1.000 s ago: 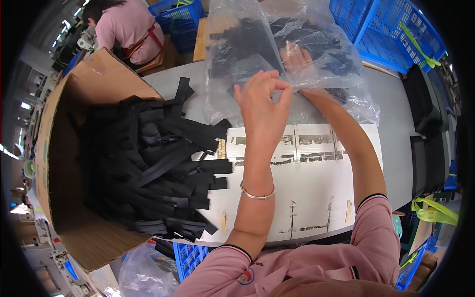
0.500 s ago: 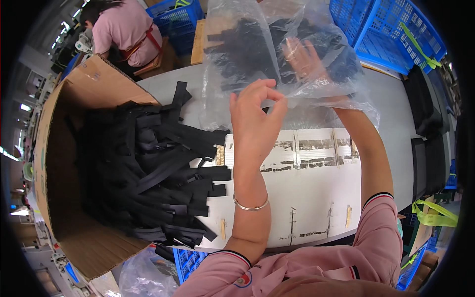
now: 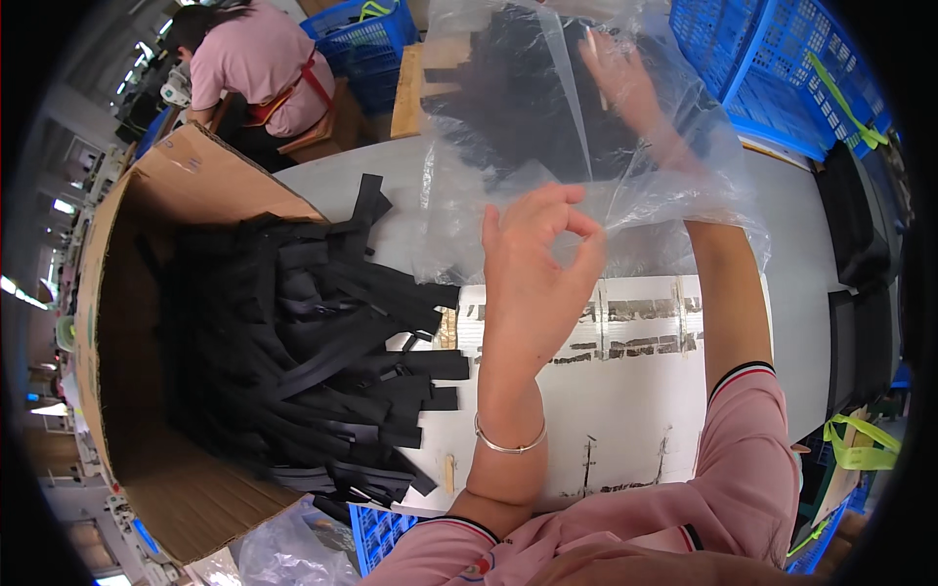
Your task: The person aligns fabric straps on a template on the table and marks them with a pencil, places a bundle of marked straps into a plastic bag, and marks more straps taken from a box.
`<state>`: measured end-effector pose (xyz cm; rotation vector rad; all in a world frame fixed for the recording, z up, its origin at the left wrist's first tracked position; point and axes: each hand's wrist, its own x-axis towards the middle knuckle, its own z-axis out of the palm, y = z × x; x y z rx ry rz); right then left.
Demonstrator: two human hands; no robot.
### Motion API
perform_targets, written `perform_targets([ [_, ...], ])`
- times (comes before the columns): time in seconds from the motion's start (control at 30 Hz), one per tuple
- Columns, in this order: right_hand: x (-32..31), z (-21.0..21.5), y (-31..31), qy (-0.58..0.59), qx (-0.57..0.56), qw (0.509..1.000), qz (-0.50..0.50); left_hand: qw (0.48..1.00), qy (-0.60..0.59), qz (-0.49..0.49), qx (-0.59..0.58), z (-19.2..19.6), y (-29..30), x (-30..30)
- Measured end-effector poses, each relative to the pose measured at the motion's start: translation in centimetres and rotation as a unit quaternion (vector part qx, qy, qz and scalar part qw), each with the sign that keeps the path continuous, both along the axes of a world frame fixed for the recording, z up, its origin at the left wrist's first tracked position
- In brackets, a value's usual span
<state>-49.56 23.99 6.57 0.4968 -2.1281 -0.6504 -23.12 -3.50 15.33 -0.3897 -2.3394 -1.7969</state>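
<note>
A clear plastic bag [image 3: 445,220] lies at the far side of the table, with a stack of dark flat pieces [image 3: 518,93] showing through it. My right hand [image 3: 625,83] is inside the bag up to the forearm, fingers stretched out beside the dark pieces. At the bag's near edge my left hand [image 3: 532,269] has thumb and forefinger closed in a pinch on the film. Left of that hand, many black fabric strips [image 3: 293,332] spill from a cardboard box [image 3: 220,171] lying on its side.
Under my arms is a white board [image 3: 625,420] with worn tape marks on the grey table [image 3: 796,234]. Blue crates [image 3: 772,107] stand at the far right, near dark padded pieces [image 3: 850,215]. Beyond the box a person in pink [image 3: 259,68] sits bent forward.
My right hand has reached farther into the bag, along the dark pieces. My left hand has come slightly nearer with its pinch kept. The whole view has shifted a little.
</note>
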Motion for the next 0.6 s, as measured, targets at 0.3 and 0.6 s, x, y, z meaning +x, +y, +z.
perform_targets([
  [0.3, 2.4, -1.5, 0.6, -0.069, -0.143, 0.985, 0.066, 0.999, -0.028, -0.018, -0.01, -0.3, 0.5, -0.4],
  [0.6, 11.7, -0.3, 2.2, -0.223, -0.2, 0.953, -0.047, 0.998, -0.054, -0.006, 0.006, -0.2, 0.6, -0.6],
])
